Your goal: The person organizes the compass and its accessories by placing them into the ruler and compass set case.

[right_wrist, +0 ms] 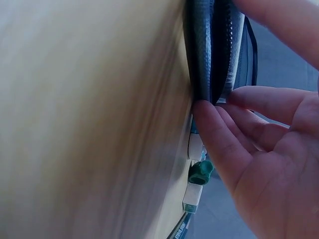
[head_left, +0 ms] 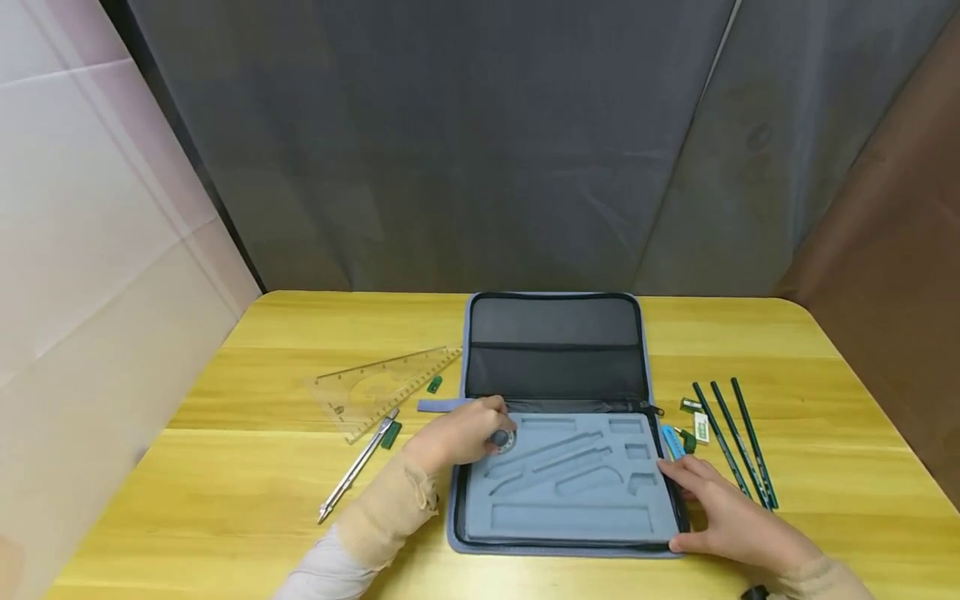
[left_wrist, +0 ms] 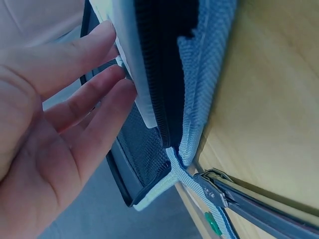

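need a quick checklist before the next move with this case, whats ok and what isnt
Lid open: ok, folded back beyond the tray.
Right hand on the case: ok, fingers touch its right side.
Round dark piece seated in tray: cannot tell, left hand partly covers it.
Left hand clear of tray: not ok, at its far left corner.
Compass clear of the case: ok, left of it.
Pencils clear: ok, all three right of the case.

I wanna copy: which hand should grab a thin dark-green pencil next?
Probably the right hand: it touches the blue rectangular zippered case, near the pencils. The left hand is farther away.
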Tool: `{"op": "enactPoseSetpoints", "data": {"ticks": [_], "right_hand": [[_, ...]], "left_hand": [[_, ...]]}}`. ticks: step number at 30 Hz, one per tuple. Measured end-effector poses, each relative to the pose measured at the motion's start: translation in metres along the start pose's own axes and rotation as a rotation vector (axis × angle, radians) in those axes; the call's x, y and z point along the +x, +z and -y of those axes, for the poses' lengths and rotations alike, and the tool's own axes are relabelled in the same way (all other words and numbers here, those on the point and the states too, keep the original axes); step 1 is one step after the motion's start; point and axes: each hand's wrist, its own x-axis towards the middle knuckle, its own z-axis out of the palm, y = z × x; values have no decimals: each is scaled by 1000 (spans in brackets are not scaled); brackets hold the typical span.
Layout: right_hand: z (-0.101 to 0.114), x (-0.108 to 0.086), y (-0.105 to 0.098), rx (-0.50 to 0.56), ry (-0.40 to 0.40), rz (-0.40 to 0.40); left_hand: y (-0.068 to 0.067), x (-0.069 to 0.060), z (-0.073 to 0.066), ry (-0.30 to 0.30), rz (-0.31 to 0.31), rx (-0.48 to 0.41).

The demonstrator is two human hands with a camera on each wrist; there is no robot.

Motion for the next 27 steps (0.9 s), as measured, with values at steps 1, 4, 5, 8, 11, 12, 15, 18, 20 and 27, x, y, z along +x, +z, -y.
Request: {"op": "enactPoseSetpoints", "data": {"ticks": [1, 4, 5, 8, 11, 12, 15, 18, 20, 27], "right_hand": [[0, -1, 1, 0, -1, 3], [-2, -2, 2, -2, -3, 6], [-2, -2, 3, 1, -11, 5], [-3, -2, 3, 7, -1, 5], [-2, 0, 2, 4, -6, 2], [-2, 0, 2, 2, -3, 2], [-1, 1, 1, 10, -4, 3], [-1, 1, 1, 18, 4, 5], [-1, 1, 1, 18, 9, 6], [-2, -1, 1, 20, -1, 2]], "left_hand": [[1, 0, 0, 4, 4, -3], [3, -1, 1, -2, 11, -15], [3, -1, 0, -12, 11, -23], [1, -2, 0, -36, 1, -48], [-3, -3, 2, -47, -26, -72], [-4, -3, 3, -46, -35, -76], [-8, -5, 5, -52, -51, -79], [-11, -7, 8, -77, -67, -60], [-13, -7, 10, -95, -82, -46], [-21, -11, 14, -154, -98, -38]]}}
